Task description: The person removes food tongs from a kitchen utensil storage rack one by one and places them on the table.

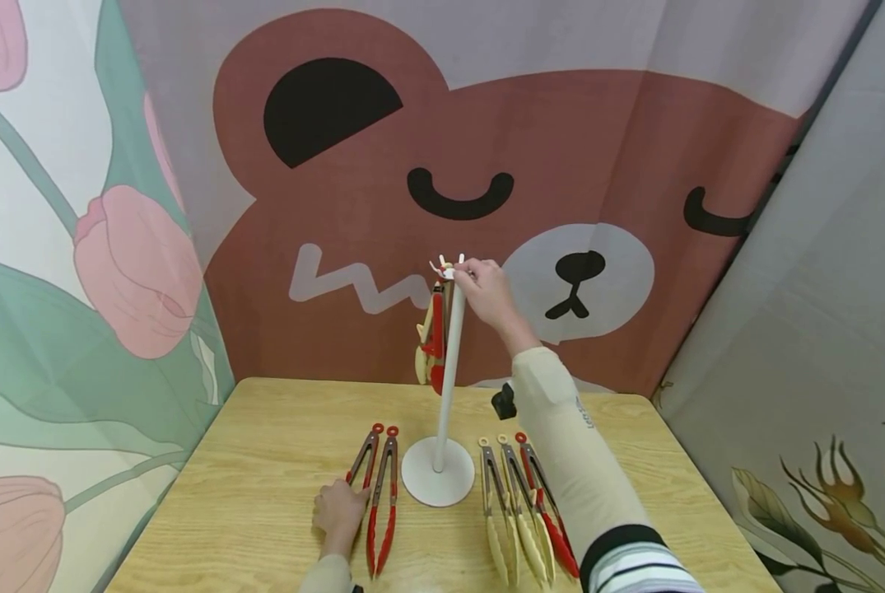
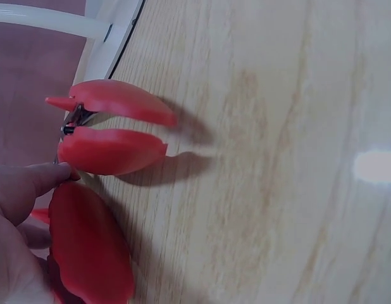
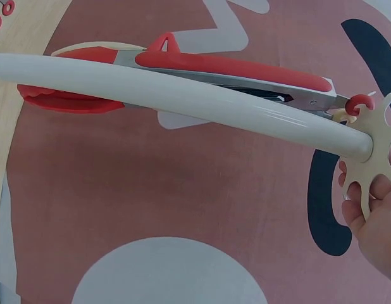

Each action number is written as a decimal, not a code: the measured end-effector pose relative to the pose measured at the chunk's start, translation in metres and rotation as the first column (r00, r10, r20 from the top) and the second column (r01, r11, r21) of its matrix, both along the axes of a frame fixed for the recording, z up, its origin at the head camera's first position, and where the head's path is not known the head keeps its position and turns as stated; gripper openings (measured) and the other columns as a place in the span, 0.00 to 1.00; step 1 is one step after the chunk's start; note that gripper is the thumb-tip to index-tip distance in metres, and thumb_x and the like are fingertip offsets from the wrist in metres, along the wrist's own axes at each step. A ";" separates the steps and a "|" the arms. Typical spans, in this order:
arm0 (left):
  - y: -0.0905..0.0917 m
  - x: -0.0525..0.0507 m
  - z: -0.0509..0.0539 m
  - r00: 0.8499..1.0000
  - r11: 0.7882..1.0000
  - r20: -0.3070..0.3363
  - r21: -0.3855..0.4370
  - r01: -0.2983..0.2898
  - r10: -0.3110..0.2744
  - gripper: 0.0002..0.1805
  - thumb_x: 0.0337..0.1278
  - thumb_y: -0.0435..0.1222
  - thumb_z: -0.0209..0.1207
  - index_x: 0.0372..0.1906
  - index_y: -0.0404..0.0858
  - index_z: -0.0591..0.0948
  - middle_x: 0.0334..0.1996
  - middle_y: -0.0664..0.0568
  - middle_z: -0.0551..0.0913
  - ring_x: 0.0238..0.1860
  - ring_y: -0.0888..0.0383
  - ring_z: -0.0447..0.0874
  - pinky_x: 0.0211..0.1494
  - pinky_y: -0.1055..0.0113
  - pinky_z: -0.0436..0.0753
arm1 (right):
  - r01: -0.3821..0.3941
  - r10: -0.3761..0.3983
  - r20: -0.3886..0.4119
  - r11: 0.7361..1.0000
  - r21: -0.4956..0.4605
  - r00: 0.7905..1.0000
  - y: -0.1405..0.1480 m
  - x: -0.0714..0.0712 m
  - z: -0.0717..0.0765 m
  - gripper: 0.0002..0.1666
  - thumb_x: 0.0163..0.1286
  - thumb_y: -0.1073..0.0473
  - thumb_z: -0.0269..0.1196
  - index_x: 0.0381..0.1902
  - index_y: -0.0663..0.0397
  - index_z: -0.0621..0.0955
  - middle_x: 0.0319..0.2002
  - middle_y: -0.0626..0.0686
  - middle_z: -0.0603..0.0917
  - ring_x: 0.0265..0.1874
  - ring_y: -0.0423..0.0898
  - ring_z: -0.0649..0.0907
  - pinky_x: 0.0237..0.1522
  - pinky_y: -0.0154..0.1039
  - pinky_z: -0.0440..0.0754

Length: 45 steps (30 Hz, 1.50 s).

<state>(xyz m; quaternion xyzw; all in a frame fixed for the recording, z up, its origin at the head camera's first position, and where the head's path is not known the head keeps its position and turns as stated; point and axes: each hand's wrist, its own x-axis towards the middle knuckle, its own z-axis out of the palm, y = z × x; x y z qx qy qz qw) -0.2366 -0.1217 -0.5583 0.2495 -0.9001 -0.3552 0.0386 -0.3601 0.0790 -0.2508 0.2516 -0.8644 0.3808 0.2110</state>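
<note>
My right hand (image 1: 488,295) is at the top of a white stand, gripping the rim of its hooked top plate (image 3: 360,168), fingertips behind the plate. Red and cream tongs hang from that plate beside the white pole (image 1: 450,371); the red tongs (image 3: 240,69) show most clearly in the right wrist view. Low on the left, my left hand (image 1: 341,509) holds red-tipped tongs (image 2: 91,244) on the table, thumb against the upper edge. A second pair of red tongs (image 1: 383,502) lies just right of that hand, with its tips apart.
Right of the stand's round base (image 1: 427,486) lie two cream-tipped tongs (image 1: 497,515) and one red pair (image 1: 556,527), partly beside my right sleeve. The wooden table (image 1: 279,420) ends at a curtain (image 1: 338,346) with a bear print.
</note>
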 end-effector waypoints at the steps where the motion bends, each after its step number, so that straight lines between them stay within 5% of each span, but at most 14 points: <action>1: 0.000 0.000 0.000 1.000 1.000 0.000 0.000 0.001 -0.001 0.22 0.44 0.44 0.63 0.27 0.26 0.75 0.29 0.33 0.70 0.36 0.36 0.70 0.35 0.41 0.70 | 0.000 0.000 0.000 1.000 0.001 1.000 0.000 0.000 0.000 0.19 0.66 0.54 0.48 0.39 0.62 0.79 0.45 0.58 0.76 0.47 0.51 0.70 0.43 0.45 0.71; 15: -0.002 0.002 0.003 1.000 0.999 0.004 -0.021 0.027 -0.027 0.27 0.41 0.46 0.64 0.33 0.24 0.72 0.28 0.34 0.71 0.33 0.38 0.71 0.31 0.45 0.71 | -0.009 0.009 0.023 1.000 -0.006 1.000 0.004 0.001 -0.001 0.19 0.66 0.53 0.50 0.43 0.60 0.80 0.45 0.58 0.76 0.47 0.50 0.70 0.43 0.45 0.72; 29: -0.002 -0.007 0.020 0.986 0.995 -0.127 -0.002 0.105 -0.104 0.28 0.52 0.43 0.57 0.51 0.24 0.70 0.41 0.29 0.72 0.42 0.36 0.71 0.39 0.42 0.70 | -0.024 0.025 0.040 1.000 -0.015 0.999 0.004 0.002 0.001 0.20 0.66 0.53 0.50 0.44 0.59 0.81 0.46 0.56 0.76 0.48 0.50 0.69 0.46 0.46 0.71; 32: -0.001 -0.009 0.025 0.970 0.991 -0.209 0.031 0.134 -0.124 0.24 0.53 0.40 0.57 0.50 0.26 0.73 0.40 0.33 0.75 0.41 0.40 0.73 0.38 0.46 0.72 | -0.021 0.022 0.041 1.000 -0.011 0.999 0.004 0.002 0.002 0.20 0.66 0.52 0.50 0.44 0.58 0.81 0.46 0.56 0.76 0.48 0.49 0.69 0.46 0.46 0.71; 37: -0.001 -0.010 0.037 0.922 0.978 -0.360 0.094 0.187 -0.142 0.18 0.54 0.35 0.55 0.45 0.25 0.75 0.39 0.35 0.76 0.40 0.42 0.75 0.40 0.50 0.74 | -0.018 0.017 0.049 1.000 0.004 0.999 0.003 0.003 0.003 0.20 0.66 0.52 0.49 0.46 0.57 0.81 0.47 0.56 0.76 0.49 0.49 0.69 0.48 0.46 0.70; 45: -0.001 -0.008 0.063 0.876 0.953 -0.455 0.162 0.257 -0.159 0.17 0.55 0.34 0.55 0.46 0.25 0.75 0.42 0.36 0.76 0.45 0.40 0.73 0.45 0.51 0.74 | -0.002 0.000 0.024 0.999 0.053 1.000 0.002 0.002 0.004 0.21 0.66 0.52 0.48 0.47 0.57 0.80 0.47 0.55 0.77 0.50 0.49 0.69 0.47 0.46 0.70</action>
